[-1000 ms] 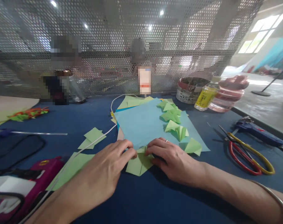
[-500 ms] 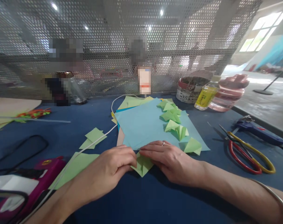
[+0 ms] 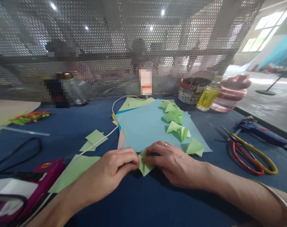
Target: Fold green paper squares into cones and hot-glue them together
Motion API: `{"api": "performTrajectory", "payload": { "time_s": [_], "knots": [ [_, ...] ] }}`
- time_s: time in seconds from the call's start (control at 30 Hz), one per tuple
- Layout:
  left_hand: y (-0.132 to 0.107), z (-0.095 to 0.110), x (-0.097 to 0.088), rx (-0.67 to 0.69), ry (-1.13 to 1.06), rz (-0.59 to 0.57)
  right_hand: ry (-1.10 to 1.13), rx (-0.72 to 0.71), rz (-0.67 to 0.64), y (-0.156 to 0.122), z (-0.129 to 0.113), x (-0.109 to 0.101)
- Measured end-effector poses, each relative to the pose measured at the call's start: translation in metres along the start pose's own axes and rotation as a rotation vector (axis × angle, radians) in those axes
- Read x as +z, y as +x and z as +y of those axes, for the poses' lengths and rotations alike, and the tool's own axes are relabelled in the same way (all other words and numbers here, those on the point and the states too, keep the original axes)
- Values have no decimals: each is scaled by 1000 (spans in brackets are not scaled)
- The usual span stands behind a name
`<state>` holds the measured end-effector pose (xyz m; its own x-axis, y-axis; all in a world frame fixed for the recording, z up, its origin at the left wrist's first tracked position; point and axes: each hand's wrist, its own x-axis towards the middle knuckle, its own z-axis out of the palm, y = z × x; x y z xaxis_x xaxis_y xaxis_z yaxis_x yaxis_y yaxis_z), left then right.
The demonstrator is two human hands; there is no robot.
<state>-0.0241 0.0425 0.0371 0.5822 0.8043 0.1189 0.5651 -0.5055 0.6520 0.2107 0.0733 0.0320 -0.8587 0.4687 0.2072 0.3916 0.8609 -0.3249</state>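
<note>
A small piece of folded green paper (image 3: 145, 169) lies between my hands at the front edge of the light blue sheets (image 3: 143, 126). My left hand (image 3: 123, 165) has its fingers closed at the paper's left edge, thumb and forefinger pressed together. From the right, my right hand (image 3: 169, 160) bends its fingers over the paper, fingertips on its upper part; the thumb is mostly hidden. Several folded green paper pieces (image 3: 173, 118) stand in a line along the right of the blue sheets, and one more folded piece (image 3: 194, 147) rests near my right wrist.
Scissors (image 3: 252, 157) and a blue glue gun (image 3: 261, 132) lie right. Behind them stand a yellow-labelled bottle (image 3: 207, 96), a pink jug (image 3: 232, 94) and a round container (image 3: 193, 91). Left are green sheets (image 3: 79, 168), a white cable (image 3: 96, 144) and a magenta object (image 3: 47, 173).
My right fingers have lifted and curled more over the green paper. My left hand has stayed nearly in place at its left edge. The clear strip at far left has shifted left.
</note>
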Motion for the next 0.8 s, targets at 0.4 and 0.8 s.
{"api": "performTrajectory", "payload": {
  "time_s": [0.4, 0.8],
  "knots": [
    [5, 0, 9, -14, -42, 41, 104, 235, 102, 6, -11, 12],
    [5, -1, 21, 55, 44, 136, 120, 308, 49, 8, -15, 8]
  ]
}}
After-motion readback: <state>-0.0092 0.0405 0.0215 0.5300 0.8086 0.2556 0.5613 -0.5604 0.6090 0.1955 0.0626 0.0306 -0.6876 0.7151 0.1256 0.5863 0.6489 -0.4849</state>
